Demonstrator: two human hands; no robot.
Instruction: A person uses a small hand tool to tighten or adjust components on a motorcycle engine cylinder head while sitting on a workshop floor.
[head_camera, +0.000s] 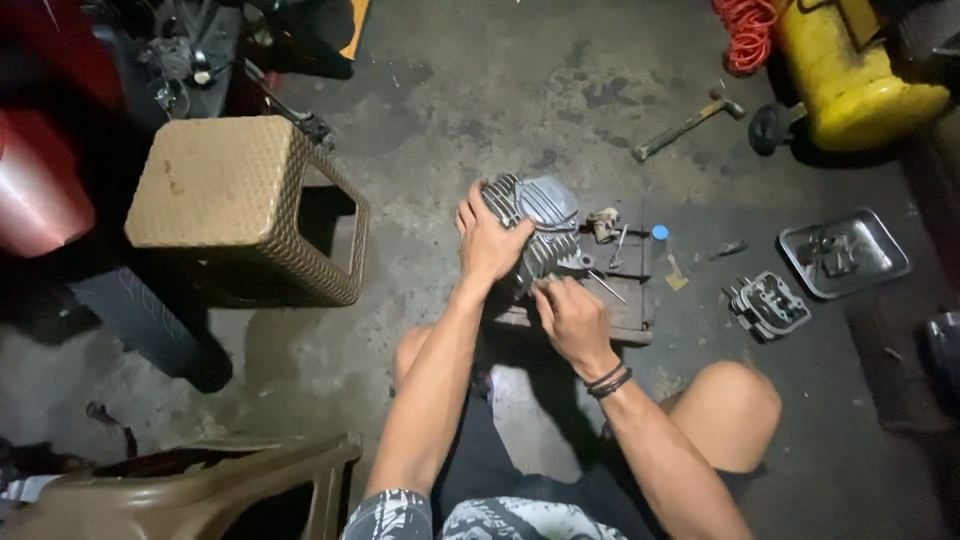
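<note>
A grey finned engine cylinder head (540, 215) rests on a wooden block (625, 310) on the concrete floor. My left hand (488, 240) grips its left side, fingers wrapped over the fins. My right hand (572, 322) is at its lower front edge, fingers pinched close to the metal; whatever is between them is too small to make out. A thin metal rod (606, 287) and a small part (603, 224) lie on the block beside the head.
A woven tan stool (235, 205) stands to the left, a brown plastic chair (190, 490) at the near left. To the right lie another finned engine part (768, 305), a metal tray (845, 255), a hammer (688, 127) and a yellow tank (850, 75).
</note>
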